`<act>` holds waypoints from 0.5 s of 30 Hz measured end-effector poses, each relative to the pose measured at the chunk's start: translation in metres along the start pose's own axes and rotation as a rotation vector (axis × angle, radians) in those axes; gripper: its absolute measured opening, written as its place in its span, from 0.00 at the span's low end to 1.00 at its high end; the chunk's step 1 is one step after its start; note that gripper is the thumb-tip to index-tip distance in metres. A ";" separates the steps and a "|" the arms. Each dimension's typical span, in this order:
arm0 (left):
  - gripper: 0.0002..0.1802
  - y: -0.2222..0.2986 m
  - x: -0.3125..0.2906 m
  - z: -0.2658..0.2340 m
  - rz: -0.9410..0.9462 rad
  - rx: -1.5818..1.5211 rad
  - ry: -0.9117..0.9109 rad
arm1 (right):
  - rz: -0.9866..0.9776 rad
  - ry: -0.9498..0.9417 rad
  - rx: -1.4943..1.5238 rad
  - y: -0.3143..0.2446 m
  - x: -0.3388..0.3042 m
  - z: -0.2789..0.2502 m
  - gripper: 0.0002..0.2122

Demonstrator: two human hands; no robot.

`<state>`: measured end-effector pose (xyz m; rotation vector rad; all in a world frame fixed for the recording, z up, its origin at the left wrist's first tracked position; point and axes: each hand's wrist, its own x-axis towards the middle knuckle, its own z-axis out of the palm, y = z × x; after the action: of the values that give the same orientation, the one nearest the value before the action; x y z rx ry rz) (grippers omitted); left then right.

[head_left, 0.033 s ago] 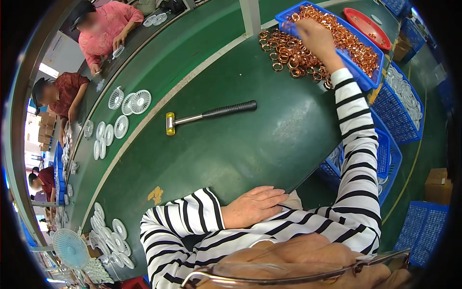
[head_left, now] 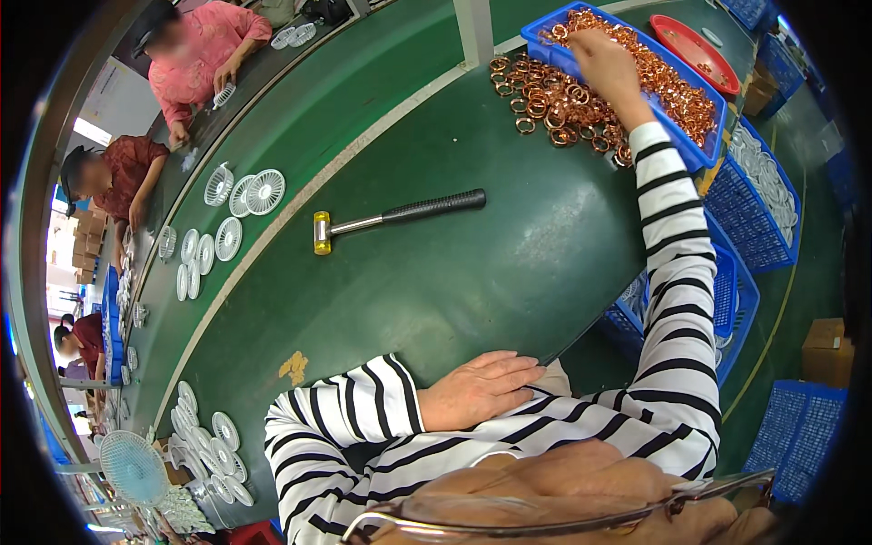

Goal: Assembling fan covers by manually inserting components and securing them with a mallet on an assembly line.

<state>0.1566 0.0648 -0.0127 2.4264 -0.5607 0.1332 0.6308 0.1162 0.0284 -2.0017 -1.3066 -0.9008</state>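
Note:
My left hand (head_left: 481, 391) rests flat at the table's near edge against my striped top, fingers stretched out and holding nothing. At the far right my right hand (head_left: 601, 64) is over a blue bin (head_left: 668, 150) heaped with copper-coloured rings (head_left: 686, 100). Its fingers are bent and pressed together at the bin's left rim; whatever is between the tips is hidden. A loose pile of the same rings (head_left: 545, 100) lies on the green table beside the bin. Left of the middle lies a mallet (head_left: 400, 215) with a yellow head and black grip, touched by neither hand.
A red tray (head_left: 695, 45) stands behind the bin. Blue baskets (head_left: 749, 218) with pale rings are to the right. White fan grilles (head_left: 266, 192) lie on the green conveyor strip at left; more are stacked near left (head_left: 213, 450). Several people work across it. A post (head_left: 473, 36) rises at the back.
My right hand has shifted slightly right and its fingers, blurred before, now show more clearly. The left hand and the mallet have not moved.

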 end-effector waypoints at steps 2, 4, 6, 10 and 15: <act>0.16 -0.001 -0.001 0.002 0.005 -0.011 0.019 | 0.134 -0.052 -0.118 0.031 0.011 0.001 0.11; 0.16 -0.002 -0.001 0.003 0.002 -0.019 0.041 | 0.352 -0.237 -0.268 0.059 0.024 0.011 0.16; 0.16 -0.001 -0.003 0.004 -0.018 -0.011 0.036 | 0.480 -0.555 -0.260 0.065 0.024 0.020 0.21; 0.16 -0.004 -0.001 0.003 0.018 -0.025 0.040 | 0.501 -0.693 -0.248 0.108 0.016 0.048 0.28; 0.18 -0.003 -0.002 0.000 -0.003 -0.015 0.013 | 0.629 -0.785 -0.360 0.087 0.023 0.035 0.26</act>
<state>0.1562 0.0677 -0.0144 2.4097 -0.5503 0.1432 0.7266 0.1244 0.0165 -2.9700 -0.7575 -0.0216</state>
